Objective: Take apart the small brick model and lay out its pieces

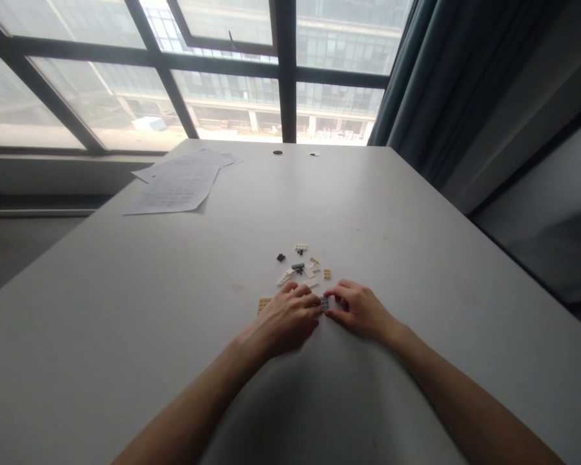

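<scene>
My left hand (295,316) lies across a tan studded toy building plate (264,304), its fingers curled over it and covering most of it. Against the fingertips of that hand sits a blue-grey studded toy brick (325,303). Thumb and forefinger of my right hand (356,309) pinch this grey brick from the right side. How the grey brick and the tan plate meet is hidden under my left fingers. Just beyond the hands lie a small tan brick (326,274) and several loose white pieces (285,278).
Farther out on the white table (392,245) are a black piece (281,257), a dark grey piece (297,266) and a white studded piece (301,247). Printed papers (179,184) lie at the far left. Windows and a dark curtain (430,84) stand behind the table.
</scene>
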Tool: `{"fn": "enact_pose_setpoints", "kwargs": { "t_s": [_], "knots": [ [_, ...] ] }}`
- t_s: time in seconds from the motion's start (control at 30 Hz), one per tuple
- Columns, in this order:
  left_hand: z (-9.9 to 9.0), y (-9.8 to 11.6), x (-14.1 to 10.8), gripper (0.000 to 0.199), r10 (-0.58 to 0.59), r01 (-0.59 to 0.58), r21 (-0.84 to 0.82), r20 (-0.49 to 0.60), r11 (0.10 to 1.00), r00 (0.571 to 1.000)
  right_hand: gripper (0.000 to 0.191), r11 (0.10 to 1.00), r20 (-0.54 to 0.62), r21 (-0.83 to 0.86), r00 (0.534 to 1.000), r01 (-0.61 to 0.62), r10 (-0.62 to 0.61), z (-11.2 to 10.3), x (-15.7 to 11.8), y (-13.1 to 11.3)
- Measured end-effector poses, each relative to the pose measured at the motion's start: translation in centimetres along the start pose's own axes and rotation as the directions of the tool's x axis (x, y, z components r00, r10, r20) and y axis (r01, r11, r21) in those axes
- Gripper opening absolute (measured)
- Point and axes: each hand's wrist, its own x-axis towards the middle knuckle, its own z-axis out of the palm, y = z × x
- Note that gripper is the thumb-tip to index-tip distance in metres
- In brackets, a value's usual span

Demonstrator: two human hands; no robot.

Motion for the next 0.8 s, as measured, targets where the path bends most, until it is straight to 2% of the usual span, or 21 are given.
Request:
{"fn": "enact_pose_setpoints", "kwargs": {
  "t_s": [0.13, 0.23, 0.33, 0.43, 0.57, 0.7, 0.8],
  "knots": [
    [-0.1, -0.2, 0.0, 0.015, 0.009, -0.008, 0.006, -0.021, 1.000, 1.000, 0.027, 1.000, 0.012, 0.024, 1.000, -0.009, 0.009, 0.0, 0.1, 0.1],
    [-0.8, -0.8, -0.2, 0.016, -0.010, 0.012, 0.018, -0.085, 1.000, 0.996, 0.032, 0.997, 0.012, 0.080, 1.000, -0.020, 0.019, -0.1, 0.2, 0.4],
    [-1.5, -1.9, -0.6, 0.014, -0.101, 0.110, 0.041, -0.178, 0.993, 0.979, 0.030, 0.990, -0.037, 0.136, 0.998, -0.047, 0.052, 0.0, 0.2, 0.6],
    [-1.6, -2.8, -0.9, 0.014, -0.212, 0.229, 0.053, -0.225, 0.972, 0.951, 0.028, 0.990, -0.140, 0.118, 0.985, -0.083, 0.100, 0.1, 0.3, 0.8],
    [-0.9, -2.9, -0.8, 0.021, -0.228, 0.245, 0.083, -0.177, 0.966, 0.957, 0.035, 0.995, -0.236, -0.027, 0.968, -0.097, 0.088, 0.4, 0.4, 0.9],
    [-0.5, -2.4, -0.6, 0.027, -0.207, 0.219, 0.085, -0.128, 0.972, 0.970, 0.037, 0.980, -0.201, -0.182, 0.979, -0.076, 0.038, 0.7, 0.5, 0.8],
    [-0.6, -2.2, -0.5, 0.024, -0.213, 0.223, 0.076, -0.118, 0.972, 0.970, 0.033, 0.976, -0.196, -0.206, 0.980, -0.073, 0.032, 0.8, 0.5, 0.8]
  ]
}}
